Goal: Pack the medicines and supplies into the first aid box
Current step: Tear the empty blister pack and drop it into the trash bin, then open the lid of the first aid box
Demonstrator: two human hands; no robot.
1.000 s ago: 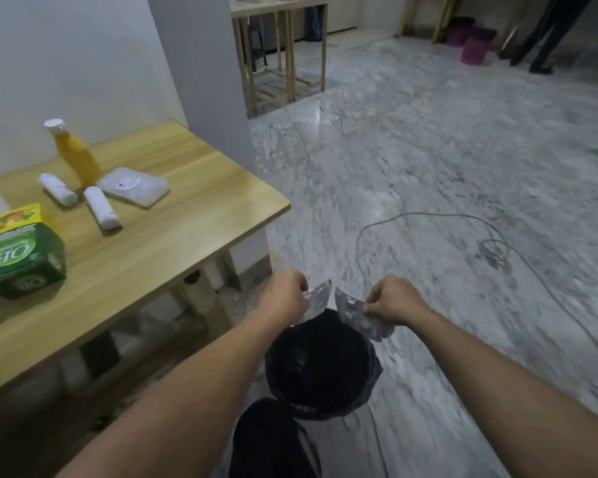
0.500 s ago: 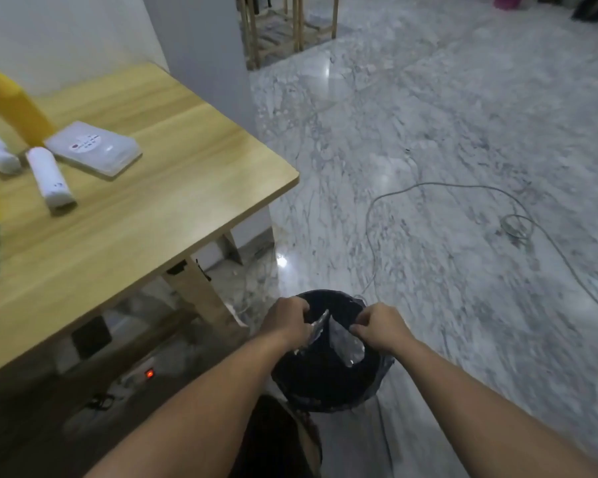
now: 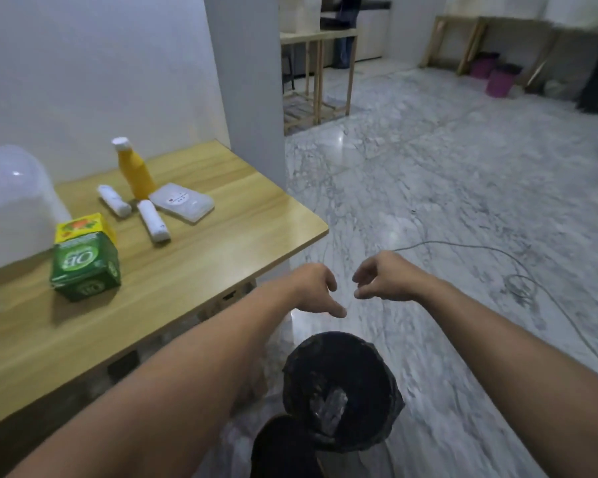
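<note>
The head camera looked forward and down into a room with white walls and a floor (image 3: 463, 201) of grey-veined marble that shone in places. A thin cable (image 3: 518, 270) ran in a curve over this floor on the right side.

At the left stood a light wooden tabletop (image 3: 221, 250), its corner pointing toward the middle of the view. On it, near the wall, a yellow bottle (image 3: 135, 174) with a white cap stood upright. Just beside the bottle lay a flat clear packet (image 3: 183, 202) and two white rolls (image 3: 114, 200) (image 3: 154, 220), each lying on its side. Nearer to the person sat a green carton (image 3: 85, 262) with a yellow top. Behind the carton, at the left edge of the view, was the white first aid box (image 3: 11, 205), only partly visible.

Both arms reached forward over the floor, beyond the tabletop's edge. The left hand (image 3: 316, 291) and the right hand (image 3: 382, 279) were near each other but not touching; their fingers were loosely curled and apart, and neither held anything. Below them stood a black bin (image 3: 342, 391) lined with a dark bag, and a crumpled shiny wrapper (image 3: 328, 407) lay inside it.

Far behind, wooden frames (image 3: 316, 74) stood by a white pillar (image 3: 246, 81), and two pink buckets (image 3: 494, 75) stood at the far wall.
</note>
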